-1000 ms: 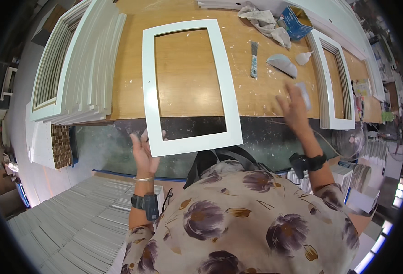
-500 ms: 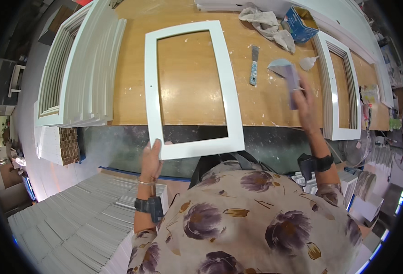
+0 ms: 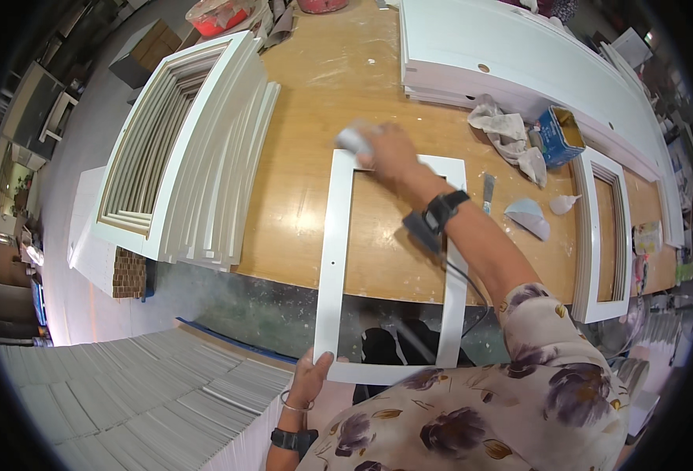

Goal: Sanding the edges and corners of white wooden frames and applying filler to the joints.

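A white rectangular door frame with an open middle lies on the table, its near end reaching past the table's front edge. My left hand grips its near left corner, thumb on top. At the far left corner, my right hand holds a pale grey-purple sanding pad, blurred by motion, against or just over the frame. My right forearm crosses above the frame's right side. To the right lie a putty knife, a folded pale-blue sheet and a small white squeeze bottle.
A stack of white frames stands on the table at left; another stack is at right. Farther back are a crumpled cloth, a blue box and long white panels. White panels in rows fill the lower left.
My right hand has swung left with the sanding pad, from beside the folded sheet to the frame's far left corner. The frame now lies flatter; the whole view has shifted.
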